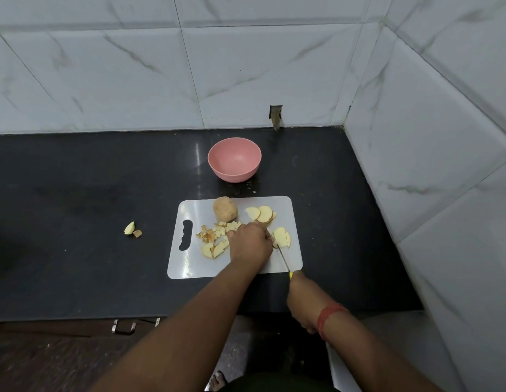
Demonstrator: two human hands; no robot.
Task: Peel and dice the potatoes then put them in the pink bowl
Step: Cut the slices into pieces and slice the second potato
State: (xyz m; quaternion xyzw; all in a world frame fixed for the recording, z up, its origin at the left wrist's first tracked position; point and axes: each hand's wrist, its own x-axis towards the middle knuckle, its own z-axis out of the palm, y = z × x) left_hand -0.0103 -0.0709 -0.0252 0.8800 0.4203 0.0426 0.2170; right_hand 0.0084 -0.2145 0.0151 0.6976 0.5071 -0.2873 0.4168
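Head view of a dark bench (104, 176) set into a tiled corner. A white cutting board (285, 205) lies near the front edge. The left grip (250, 244), fingers bent downward, presses on a potato slice (281, 236) at the board's right side; whether the fingers curl round the slice cannot be told. The right grip (301, 301), just off the board's near right corner, is curled round the yellow handle of a knife (284, 258), whose blade runs up and left so that its tip meets the slice just beside the left fingers. Diced pieces (218, 233) lie touching the left side of the left grip, with larger cut wedges below them. A whole unpeeled potato (225, 209) stands at the board's far edge, and a stack of round slices (261, 214) lies just right of it. The pink bowl (234, 159) sits beyond the board, well apart from both grips. Two stray potato bits (132, 230) lie on the bench left of the board.
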